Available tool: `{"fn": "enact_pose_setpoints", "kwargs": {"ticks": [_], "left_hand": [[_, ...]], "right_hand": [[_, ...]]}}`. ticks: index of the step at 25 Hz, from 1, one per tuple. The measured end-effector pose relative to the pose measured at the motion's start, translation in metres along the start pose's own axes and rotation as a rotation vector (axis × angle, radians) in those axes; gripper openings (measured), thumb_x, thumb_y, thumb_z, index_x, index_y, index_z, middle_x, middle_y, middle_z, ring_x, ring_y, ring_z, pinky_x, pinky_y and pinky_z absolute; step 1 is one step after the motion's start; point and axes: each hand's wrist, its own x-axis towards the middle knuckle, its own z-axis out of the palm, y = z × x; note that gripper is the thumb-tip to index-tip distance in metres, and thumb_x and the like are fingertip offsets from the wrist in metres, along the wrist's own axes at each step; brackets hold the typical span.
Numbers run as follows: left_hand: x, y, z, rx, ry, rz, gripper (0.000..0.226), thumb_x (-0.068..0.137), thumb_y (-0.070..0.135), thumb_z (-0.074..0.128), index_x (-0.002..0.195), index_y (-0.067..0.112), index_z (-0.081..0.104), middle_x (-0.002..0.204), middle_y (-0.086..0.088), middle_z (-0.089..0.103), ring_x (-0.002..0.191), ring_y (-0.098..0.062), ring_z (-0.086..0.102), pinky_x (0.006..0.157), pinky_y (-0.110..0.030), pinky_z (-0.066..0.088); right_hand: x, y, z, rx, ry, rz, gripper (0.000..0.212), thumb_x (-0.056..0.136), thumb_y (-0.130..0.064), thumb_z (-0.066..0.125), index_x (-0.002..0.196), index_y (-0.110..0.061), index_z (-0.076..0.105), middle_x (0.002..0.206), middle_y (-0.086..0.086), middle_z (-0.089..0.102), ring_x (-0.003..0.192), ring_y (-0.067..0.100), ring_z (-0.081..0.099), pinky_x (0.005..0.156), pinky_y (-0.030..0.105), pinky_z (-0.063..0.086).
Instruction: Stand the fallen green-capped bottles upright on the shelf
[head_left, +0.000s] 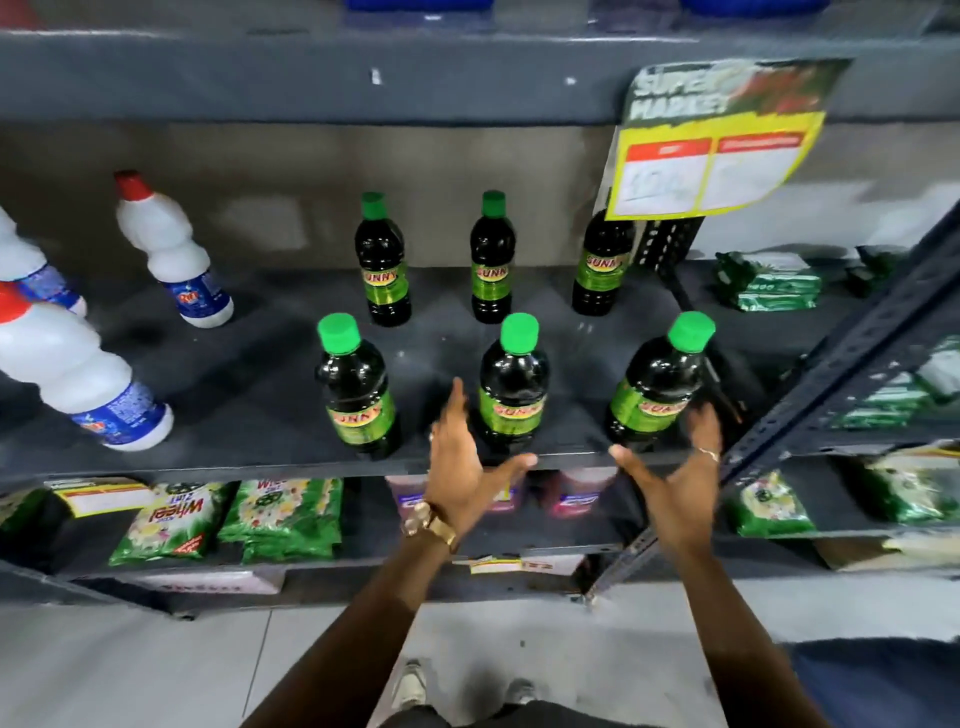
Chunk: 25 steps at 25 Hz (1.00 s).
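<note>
Dark shelf (234, 395): six green-capped bottles (512, 384) upright, two rows of three, gaps between. Front row near shelf lip. Left hand (462, 462), right hand (675, 478) spread, empty, flanking front middle and right bottles.

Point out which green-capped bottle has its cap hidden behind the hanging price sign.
The back-row right dark green-capped bottle: the yellow hanging price sign covers its top. The other five, such as the back-row middle bottle, show their green caps fully.
</note>
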Motion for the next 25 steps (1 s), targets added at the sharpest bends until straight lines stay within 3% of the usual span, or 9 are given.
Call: {"fn": "enact_pose_setpoints", "kwargs": {"ticks": [2, 4, 5, 9, 14, 19, 23, 25], "left_hand": [[0.016, -0.006, 0.008, 0.052, 0.014, -0.046, 0.110, 0.050, 0.057, 0.079, 0.140, 0.017, 0.029, 0.134, -0.008, 0.055, 0.124, -0.028, 0.048, 0.107, -0.045, 0.036], [0.019, -0.012, 0.009, 0.086, 0.055, -0.050, 0.099, 0.046, 0.062, 0.076, 0.129, 0.021, 0.041, 0.123, -0.005, 0.063, 0.114, -0.026, 0.053, 0.097, -0.039, 0.041], [0.019, -0.014, 0.010, 0.086, 0.071, -0.051, 0.095, 0.046, 0.062, 0.075, 0.126, 0.021, 0.045, 0.120, -0.004, 0.065, 0.112, -0.024, 0.054, 0.095, -0.037, 0.043], [0.014, -0.018, 0.013, 0.076, 0.103, -0.055, 0.087, 0.050, 0.053, 0.081, 0.123, 0.021, 0.047, 0.114, -0.001, 0.063, 0.108, -0.018, 0.057, 0.088, -0.029, 0.042], [0.009, -0.015, 0.012, 0.050, 0.091, -0.055, 0.084, 0.053, 0.056, 0.078, 0.124, 0.021, 0.049, 0.117, -0.003, 0.065, 0.110, -0.016, 0.059, 0.093, -0.033, 0.047], [0.011, -0.014, 0.015, 0.073, 0.101, -0.052, 0.078, 0.053, 0.061, 0.075, 0.118, 0.022, 0.056, 0.110, 0.001, 0.068, 0.104, -0.015, 0.060, 0.087, -0.026, 0.045], [0.012, -0.011, 0.015, 0.094, 0.112, -0.051, 0.085, 0.053, 0.051, 0.082, 0.126, 0.020, 0.050, 0.117, -0.002, 0.067, 0.111, -0.017, 0.058, 0.095, -0.038, 0.049], [0.007, -0.007, 0.012, 0.057, 0.099, -0.037, 0.101, 0.055, 0.037, 0.088, 0.139, 0.018, 0.036, 0.129, -0.007, 0.061, 0.122, -0.021, 0.053, 0.104, -0.044, 0.044]], "right_hand": [[0.025, 0.012, -0.009, -0.075, -0.217, -0.032, 0.099, 0.061, -0.023, 0.090, 0.144, -0.008, 0.038, 0.141, 0.004, 0.052, 0.130, 0.017, 0.048, 0.108, 0.022, 0.035], [0.033, 0.018, -0.008, -0.148, -0.251, -0.090, 0.082, 0.060, -0.030, 0.090, 0.129, -0.009, 0.051, 0.118, -0.003, 0.061, 0.110, 0.013, 0.056, 0.089, 0.000, 0.034], [0.035, 0.020, -0.008, -0.156, -0.251, -0.106, 0.080, 0.059, -0.033, 0.090, 0.127, -0.010, 0.054, 0.111, -0.004, 0.061, 0.103, 0.009, 0.055, 0.082, -0.004, 0.031], [0.036, 0.022, -0.009, -0.200, -0.254, -0.155, 0.081, 0.058, -0.032, 0.091, 0.125, 0.000, 0.057, 0.107, 0.010, 0.069, 0.096, 0.012, 0.054, 0.082, 0.005, 0.034], [0.036, 0.023, -0.009, -0.216, -0.291, -0.107, 0.082, 0.060, -0.033, 0.089, 0.128, -0.003, 0.056, 0.116, 0.013, 0.069, 0.102, 0.017, 0.056, 0.089, 0.023, 0.039], [0.036, 0.022, -0.010, -0.168, -0.285, -0.061, 0.081, 0.060, -0.030, 0.090, 0.129, -0.005, 0.056, 0.117, 0.012, 0.068, 0.102, 0.012, 0.052, 0.089, 0.020, 0.038], [0.035, 0.013, -0.012, -0.151, -0.308, -0.072, 0.080, 0.061, -0.027, 0.090, 0.129, -0.004, 0.055, 0.119, 0.012, 0.067, 0.109, 0.022, 0.060, 0.088, 0.023, 0.041], [0.025, -0.001, -0.016, -0.112, -0.308, -0.072, 0.093, 0.058, -0.022, 0.092, 0.137, -0.002, 0.047, 0.128, 0.013, 0.061, 0.121, 0.026, 0.055, 0.095, 0.027, 0.042]]}}
